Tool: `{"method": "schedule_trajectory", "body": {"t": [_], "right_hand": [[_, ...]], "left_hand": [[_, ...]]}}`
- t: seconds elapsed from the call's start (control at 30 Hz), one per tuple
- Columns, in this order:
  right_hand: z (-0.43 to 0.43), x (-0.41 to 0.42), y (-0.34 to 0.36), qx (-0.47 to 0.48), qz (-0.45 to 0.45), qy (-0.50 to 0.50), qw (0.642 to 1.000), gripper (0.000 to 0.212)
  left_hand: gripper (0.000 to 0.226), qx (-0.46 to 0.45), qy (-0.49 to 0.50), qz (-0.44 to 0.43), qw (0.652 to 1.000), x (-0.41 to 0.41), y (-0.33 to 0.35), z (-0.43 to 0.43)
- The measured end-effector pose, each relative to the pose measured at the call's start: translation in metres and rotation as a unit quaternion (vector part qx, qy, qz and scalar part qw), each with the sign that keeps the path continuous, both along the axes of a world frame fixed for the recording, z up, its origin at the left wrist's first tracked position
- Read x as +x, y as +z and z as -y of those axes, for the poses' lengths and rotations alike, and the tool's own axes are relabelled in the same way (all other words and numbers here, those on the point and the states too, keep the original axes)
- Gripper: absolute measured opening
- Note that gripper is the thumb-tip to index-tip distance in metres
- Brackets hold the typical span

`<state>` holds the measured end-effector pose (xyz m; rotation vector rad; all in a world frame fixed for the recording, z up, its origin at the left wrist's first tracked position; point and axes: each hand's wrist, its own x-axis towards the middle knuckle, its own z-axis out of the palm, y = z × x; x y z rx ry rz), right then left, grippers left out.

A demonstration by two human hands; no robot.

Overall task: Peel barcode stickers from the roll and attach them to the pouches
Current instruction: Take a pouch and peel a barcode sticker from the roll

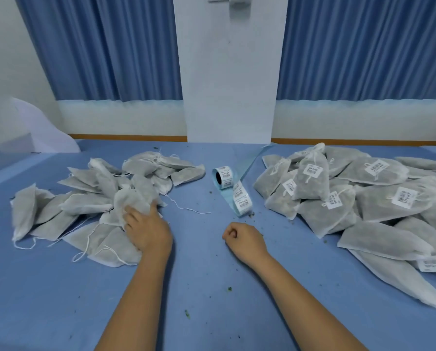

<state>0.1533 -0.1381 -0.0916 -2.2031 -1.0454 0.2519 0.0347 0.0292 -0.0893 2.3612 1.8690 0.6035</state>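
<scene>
The left hand [147,230] lies palm down on the near edge of a heap of unlabelled pouches [67,206], its fingers curled into one crumpled white pouch [133,198] just beyond its knuckles, with the fingertips partly buried in the fabric. The right hand [244,239] rests on the blue table [199,274], well apart from the left, drawn into a loose fist with the thumb against the bent fingers and nothing visible in it. The sticker roll [222,177] lies on its side beyond the gap between the two hands, nearer the right one. Its unrolled strip [242,201], bearing barcode stickers, runs toward the right hand and ends just short of it. To the right of the right hand spreads a heap of labelled pouches [363,198]. Small green crumbs [229,289] dot the table between the forearms.
</scene>
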Motion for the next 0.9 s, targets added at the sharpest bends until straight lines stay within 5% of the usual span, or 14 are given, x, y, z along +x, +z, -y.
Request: {"method": "schedule_trajectory", "body": {"t": [0.17,0.27,0.37,0.43,0.53,0.67,0.77,0.83,0.9], "right_hand": [[-0.004,0.0,-0.003,-0.011,0.075,0.004,0.997,0.016],[-0.002,-0.002,-0.008,-0.025,0.122,0.031,0.992,0.01],[0.004,0.001,-0.007,0.067,0.079,0.068,0.992,0.024],[0.008,0.006,0.006,0.189,0.072,0.091,0.975,0.048],[0.013,0.016,0.018,0.247,0.07,0.112,0.96,0.073],[0.015,0.012,0.02,0.133,-0.001,0.09,0.987,0.068],[0.017,0.016,0.022,0.128,0.024,0.082,0.988,0.036],[0.02,0.02,0.025,0.137,0.057,0.078,0.986,0.013],[0.02,0.02,0.026,0.135,0.074,0.077,0.985,0.014]], "left_hand": [[0.022,0.037,0.031,-0.049,0.998,0.004,-0.002,-0.003],[0.021,0.07,-0.056,0.09,0.992,0.005,0.003,0.001],[0.016,0.031,-0.183,0.384,0.904,0.013,0.022,0.022],[0.01,-0.03,-0.218,0.476,0.851,0.022,0.036,0.036],[0.012,-0.142,-0.232,0.516,0.812,0.039,0.038,0.053],[0.036,-0.245,-0.241,0.531,0.775,0.047,0.027,0.057],[0.034,-0.26,-0.187,0.535,0.782,0.04,0.024,0.043],[0.025,-0.183,-0.128,0.456,0.862,0.031,0.018,0.035],[0.021,-0.05,-0.156,0.359,0.919,0.027,0.016,0.04]]}}
